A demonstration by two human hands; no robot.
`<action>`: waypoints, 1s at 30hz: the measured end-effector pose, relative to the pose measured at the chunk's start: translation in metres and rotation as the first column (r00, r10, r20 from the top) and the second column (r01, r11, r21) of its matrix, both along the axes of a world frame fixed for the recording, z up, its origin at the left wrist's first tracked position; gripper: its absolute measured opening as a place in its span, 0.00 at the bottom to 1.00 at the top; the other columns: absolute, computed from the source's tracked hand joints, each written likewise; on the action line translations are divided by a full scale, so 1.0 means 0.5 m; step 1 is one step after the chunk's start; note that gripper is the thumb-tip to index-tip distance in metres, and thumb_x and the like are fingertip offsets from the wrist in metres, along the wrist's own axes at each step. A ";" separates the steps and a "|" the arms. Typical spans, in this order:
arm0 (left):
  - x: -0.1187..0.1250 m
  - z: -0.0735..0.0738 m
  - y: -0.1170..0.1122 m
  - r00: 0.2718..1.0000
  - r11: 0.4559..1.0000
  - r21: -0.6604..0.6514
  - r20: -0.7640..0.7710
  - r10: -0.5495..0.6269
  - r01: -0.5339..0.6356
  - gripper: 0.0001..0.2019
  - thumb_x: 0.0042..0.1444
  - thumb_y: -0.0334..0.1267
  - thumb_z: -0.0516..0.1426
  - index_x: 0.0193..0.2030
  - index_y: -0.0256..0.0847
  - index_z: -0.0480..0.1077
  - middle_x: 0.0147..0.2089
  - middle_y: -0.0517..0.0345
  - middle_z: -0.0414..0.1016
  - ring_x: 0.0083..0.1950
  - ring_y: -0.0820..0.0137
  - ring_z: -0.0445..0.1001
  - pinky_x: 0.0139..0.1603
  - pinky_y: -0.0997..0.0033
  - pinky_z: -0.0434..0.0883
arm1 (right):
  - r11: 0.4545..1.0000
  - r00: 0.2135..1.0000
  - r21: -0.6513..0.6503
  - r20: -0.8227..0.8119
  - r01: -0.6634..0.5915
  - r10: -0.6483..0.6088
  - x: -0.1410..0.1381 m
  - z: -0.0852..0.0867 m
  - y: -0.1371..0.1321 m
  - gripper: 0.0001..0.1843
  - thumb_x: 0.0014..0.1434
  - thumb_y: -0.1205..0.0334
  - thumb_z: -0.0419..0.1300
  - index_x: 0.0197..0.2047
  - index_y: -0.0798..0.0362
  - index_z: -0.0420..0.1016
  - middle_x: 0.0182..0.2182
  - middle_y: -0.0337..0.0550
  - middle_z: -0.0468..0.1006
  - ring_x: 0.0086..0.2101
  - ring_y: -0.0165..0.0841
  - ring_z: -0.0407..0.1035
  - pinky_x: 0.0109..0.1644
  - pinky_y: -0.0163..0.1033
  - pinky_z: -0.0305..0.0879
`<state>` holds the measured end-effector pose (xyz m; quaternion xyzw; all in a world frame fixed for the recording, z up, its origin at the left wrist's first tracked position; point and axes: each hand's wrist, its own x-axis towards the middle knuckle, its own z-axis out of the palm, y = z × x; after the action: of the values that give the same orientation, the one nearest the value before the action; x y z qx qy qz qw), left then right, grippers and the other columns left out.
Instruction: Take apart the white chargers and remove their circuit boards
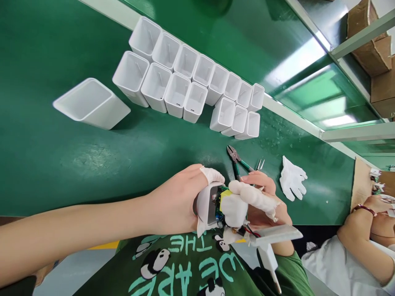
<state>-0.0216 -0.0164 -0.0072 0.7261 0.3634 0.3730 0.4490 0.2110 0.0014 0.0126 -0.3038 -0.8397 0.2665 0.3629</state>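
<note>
My left hand [182, 201] is wrapped round a white plastic housing [202, 207], its open end facing right. A green circuit board [218, 199] with a yellow-wrapped part sits at that opening, partly inside. My right hand [274, 207] has its fingers closed on the board's outer end. Several fingers wear white finger covers that hide part of the board. Red and black wires [253, 232] run from the board to a flat white plastic plate [279, 234] with a jutting piece, below my right hand.
Green-handled cutters [235, 155] and tweezers [261, 165] lie just beyond my right hand. A white glove [292, 179] is further right. Two rows of open white housings [174, 93] stand at the back; another housing [108, 109] lies left. Another person's arm [358, 230] is at the right.
</note>
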 end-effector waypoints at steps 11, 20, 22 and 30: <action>0.000 -0.003 0.000 1.000 0.999 0.043 0.007 0.023 -0.024 0.24 0.46 0.30 0.65 0.51 0.41 0.65 0.42 0.59 0.77 0.37 0.67 0.71 0.39 0.66 0.72 | 0.999 0.997 0.033 -0.068 -0.032 0.035 -0.019 0.013 0.008 0.16 0.69 0.57 0.60 0.57 0.51 0.72 0.32 0.44 0.76 0.46 0.46 0.75 0.47 0.53 0.71; 0.000 0.006 0.009 1.000 0.997 0.083 -0.021 -0.003 0.005 0.21 0.49 0.30 0.63 0.50 0.37 0.65 0.43 0.53 0.78 0.38 0.64 0.74 0.42 0.62 0.74 | 0.999 0.996 0.024 -0.075 -0.040 0.042 -0.011 0.011 0.006 0.05 0.66 0.60 0.61 0.42 0.52 0.73 0.28 0.41 0.74 0.47 0.48 0.76 0.48 0.56 0.72; 0.000 0.003 0.008 1.000 0.997 0.074 -0.018 -0.007 0.008 0.24 0.48 0.31 0.64 0.52 0.37 0.64 0.44 0.52 0.78 0.39 0.63 0.74 0.42 0.61 0.75 | 0.999 0.998 0.022 -0.058 -0.031 0.032 -0.010 0.012 0.005 0.06 0.66 0.59 0.61 0.43 0.52 0.73 0.28 0.41 0.74 0.47 0.47 0.76 0.49 0.56 0.72; -0.001 -0.003 -0.001 1.000 1.000 -0.012 0.001 -0.002 0.002 0.28 0.48 0.33 0.65 0.56 0.42 0.64 0.45 0.53 0.78 0.41 0.60 0.75 0.42 0.59 0.75 | 0.998 0.997 -0.002 -0.035 -0.064 0.063 -0.007 0.011 0.008 0.11 0.60 0.63 0.65 0.46 0.50 0.72 0.30 0.42 0.76 0.45 0.47 0.76 0.50 0.57 0.72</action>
<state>-0.0222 -0.0170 -0.0086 0.7235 0.3649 0.3708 0.4539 0.2077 0.0056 0.0180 -0.2728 -0.8420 0.2845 0.3684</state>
